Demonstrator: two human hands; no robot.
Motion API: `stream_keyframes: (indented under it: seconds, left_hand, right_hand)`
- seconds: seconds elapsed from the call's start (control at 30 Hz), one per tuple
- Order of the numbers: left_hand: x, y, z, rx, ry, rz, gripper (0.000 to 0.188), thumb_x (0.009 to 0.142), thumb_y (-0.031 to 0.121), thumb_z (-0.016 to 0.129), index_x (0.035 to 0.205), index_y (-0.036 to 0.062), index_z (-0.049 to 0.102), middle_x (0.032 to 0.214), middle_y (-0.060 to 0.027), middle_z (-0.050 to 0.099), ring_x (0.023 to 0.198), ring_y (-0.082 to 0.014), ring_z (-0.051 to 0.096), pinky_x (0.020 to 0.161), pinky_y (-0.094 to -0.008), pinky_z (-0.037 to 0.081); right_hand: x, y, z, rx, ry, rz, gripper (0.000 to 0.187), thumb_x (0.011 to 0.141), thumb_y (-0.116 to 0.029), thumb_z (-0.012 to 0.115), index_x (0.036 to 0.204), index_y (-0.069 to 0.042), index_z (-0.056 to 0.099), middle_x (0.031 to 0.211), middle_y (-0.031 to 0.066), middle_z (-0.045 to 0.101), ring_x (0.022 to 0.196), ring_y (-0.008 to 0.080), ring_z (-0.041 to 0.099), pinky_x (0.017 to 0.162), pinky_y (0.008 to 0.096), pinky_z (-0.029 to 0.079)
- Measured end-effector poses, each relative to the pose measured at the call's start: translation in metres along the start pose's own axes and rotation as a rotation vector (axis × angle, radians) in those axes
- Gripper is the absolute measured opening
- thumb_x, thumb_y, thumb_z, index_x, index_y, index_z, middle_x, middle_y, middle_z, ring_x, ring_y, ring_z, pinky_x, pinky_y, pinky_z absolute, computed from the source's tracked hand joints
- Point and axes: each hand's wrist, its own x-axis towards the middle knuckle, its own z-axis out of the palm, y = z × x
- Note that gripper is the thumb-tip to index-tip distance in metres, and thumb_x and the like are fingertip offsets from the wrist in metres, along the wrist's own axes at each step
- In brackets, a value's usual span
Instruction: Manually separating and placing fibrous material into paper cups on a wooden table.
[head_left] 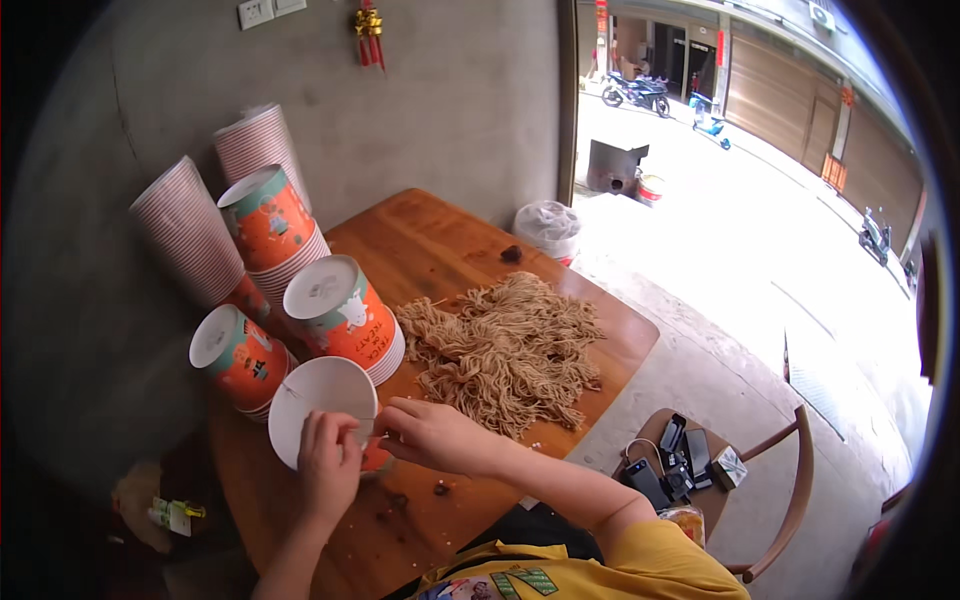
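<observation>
A paper bucket (pixel 296 412) with a white inside lies tilted at the table's near left, its mouth facing me. In front of its mouth is my left hand (pixel 331 462), fingers curled together; what they pinch is too small to make out. Close beside it, at the bucket's right rim, my right hand (pixel 432 434) is closed too, thumb and fingers pressed together with their contents hidden. A thin dark line shows against the white inside. Beyond my right hand spreads a heap of beige twisted cords (pixel 515 350).
Upside-down orange and green paper buckets (pixel 345 310) stand in stacks along the wall, with taller leaning stacks (pixel 188 230) behind. Dark bits (pixel 441 488) dot the wooden table (pixel 400 225). A chair (pixel 795 480) holding small electronics (pixel 680 465) stands right; a lined bin (pixel 548 225) is beyond the table.
</observation>
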Motion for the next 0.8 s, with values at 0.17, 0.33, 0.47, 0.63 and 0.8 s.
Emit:
stream_keyframes:
  seconds: [0.17,0.33,0.47,0.63,0.8]
  left_hand:
    - [-0.001,0.011,-0.009,-0.007,-0.069,0.072,0.018,0.079,-0.005,0.059,0.095,0.0018,0.054,0.092,-0.0128,0.054,0.085,-0.0302,0.055,0.071,-0.0381,0.047]
    - [-0.013,0.016,-0.005,-0.288,-0.013,-0.255,0.012,0.082,0.004,0.065,0.089,0.0014,0.056,0.082,-0.0112,0.057,0.079,-0.0305,0.057,0.076,-0.0386,0.046]
    - [-0.021,0.018,-0.009,-0.274,-0.015,-0.301,0.011,0.083,0.006,0.065,0.084,0.0015,0.055,0.078,-0.0112,0.057,0.075,-0.0309,0.057,0.075,-0.0399,0.045]
    - [-0.022,0.023,-0.016,-0.014,-0.034,-0.087,0.014,0.082,0.009,0.062,0.076,0.0051,0.050,0.075,-0.0076,0.054,0.074,-0.0283,0.056,0.076,-0.0403,0.041]
    - [-0.035,0.012,-0.017,0.087,-0.047,0.001,0.014,0.078,0.009,0.062,0.074,0.0083,0.048,0.074,-0.0062,0.052,0.077,-0.0272,0.054,0.085,-0.0412,0.036]
  right_hand:
    - [0.016,-0.010,-0.023,-0.127,-0.119,-0.100,0.014,0.084,-0.011,0.063,0.095,-0.004,0.056,0.090,0.0110,0.052,0.084,0.0299,0.059,0.069,0.0387,0.052]
    - [0.033,-0.016,-0.022,-0.204,-0.084,-0.298,0.018,0.078,-0.010,0.062,0.095,-0.006,0.056,0.089,0.0081,0.049,0.084,0.0247,0.055,0.067,0.0367,0.053]
    - [0.030,-0.013,-0.016,-0.290,-0.080,-0.353,0.019,0.076,-0.012,0.061,0.093,-0.006,0.056,0.089,0.0072,0.049,0.083,0.0230,0.054,0.069,0.0354,0.052]
    - [0.021,-0.016,-0.010,-0.420,-0.005,-0.522,0.021,0.074,-0.014,0.060,0.092,-0.005,0.057,0.090,0.0058,0.049,0.082,0.0203,0.053,0.071,0.0319,0.049]
    - [0.018,-0.028,-0.011,-0.517,0.121,-0.607,0.021,0.073,-0.015,0.059,0.092,-0.006,0.057,0.092,0.0049,0.050,0.082,0.0194,0.051,0.072,0.0307,0.045]
